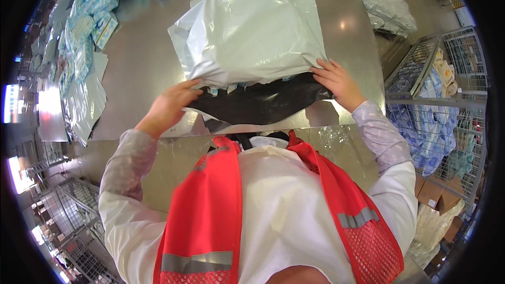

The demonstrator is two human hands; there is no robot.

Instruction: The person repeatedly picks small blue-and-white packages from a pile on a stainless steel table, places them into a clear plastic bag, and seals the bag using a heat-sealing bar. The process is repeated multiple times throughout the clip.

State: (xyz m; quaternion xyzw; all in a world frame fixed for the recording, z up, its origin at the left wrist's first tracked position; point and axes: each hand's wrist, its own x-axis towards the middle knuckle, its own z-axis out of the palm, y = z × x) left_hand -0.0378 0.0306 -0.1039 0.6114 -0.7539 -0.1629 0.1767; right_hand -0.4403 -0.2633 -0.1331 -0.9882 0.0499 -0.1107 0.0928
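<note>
A white plastic mailer bag point(252, 31) lies on the metal table in front of me, its mouth toward my body. The black inner side point(263, 102) of its lower layer shows along that mouth. Between the two layers peek small bits of teal and white packaging point(231, 89); the rest of the contents is hidden. At the left corner of the mouth, my left hand point(172, 105) grips the bag's edge with its fingers over the plastic. My right hand point(338, 82) holds the opposite corner, fingers on top and somewhat bent.
Blue-and-white soft packets point(84, 31) are heaped at the table's far left, beside flat white mailer bags point(87, 102). The metal table point(142, 37) ends just before my body. On the right stand wire cages point(463, 68) with blue packages point(428, 113), clear plastic wrap point(383, 0) and a cardboard box point(442, 193).
</note>
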